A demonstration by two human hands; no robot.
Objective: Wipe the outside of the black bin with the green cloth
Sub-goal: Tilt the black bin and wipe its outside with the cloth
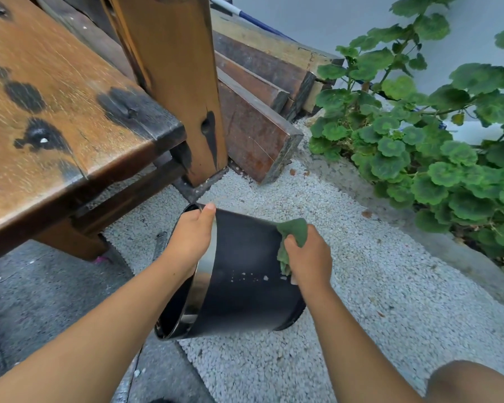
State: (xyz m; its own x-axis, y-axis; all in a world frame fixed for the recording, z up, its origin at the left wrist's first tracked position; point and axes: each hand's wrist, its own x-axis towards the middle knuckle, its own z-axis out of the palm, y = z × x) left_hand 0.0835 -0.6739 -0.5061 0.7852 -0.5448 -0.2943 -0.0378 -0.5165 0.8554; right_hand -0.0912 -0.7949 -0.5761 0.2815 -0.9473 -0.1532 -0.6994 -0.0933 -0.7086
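The black bin (pixel 245 286) is tipped on its side above the gravel, its open mouth with a shiny metal rim facing left. My left hand (pixel 191 239) grips that rim at the top, thumb on the outer wall. My right hand (pixel 309 257) holds the bunched green cloth (pixel 294 234) pressed against the bin's outer wall near its base end. Small white specks dot the black wall just left of my right hand.
A worn wooden table (pixel 56 106) and a thick wooden post (pixel 175 82) stand to the left and behind the bin. Stacked timber beams (pixel 259 112) lie behind. A leafy green plant (pixel 419 135) fills the right. White gravel (pixel 361 301) covers the ground; grey paving (pixel 56 292) at left.
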